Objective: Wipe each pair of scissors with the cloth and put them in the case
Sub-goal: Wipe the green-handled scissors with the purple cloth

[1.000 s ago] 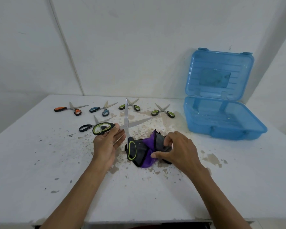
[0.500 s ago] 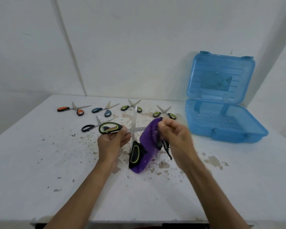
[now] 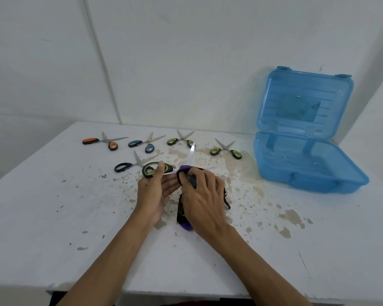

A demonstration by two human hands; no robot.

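White walls meet behind a white table (image 3: 53,228) whose top is chipped and stained brown around the working area. At the left hand (image 3: 153,191), the thumb and fingers are clamped on the black-and-green handle loop of the held scissors (image 3: 155,170), thumb on top of the loop, remaining fingers extended underneath toward the right hand. One blade (image 3: 191,153) of this pair rises away from the fingers, pointing to the far wall; a second blade tip shows just past the right fingertips. The right hand (image 3: 202,197) has its fingers curled down and closed on the cloth (image 3: 185,225), purple and black, pressing it over the scissors at the blade base; cloth bulges above the knuckles and hangs out below the palm, touching the table. Beyond the left fingers lie black-handled scissors (image 3: 128,165), just beside the held loop. Farther out sit orange-handled scissors (image 3: 102,142), blue-handled scissors (image 3: 145,144) and two green-handled pairs (image 3: 181,140) (image 3: 227,150), all open-bladed and flat. Well apart to the right of the right fingers stands the blue case (image 3: 307,173), lid upright, its tray holding no scissors.
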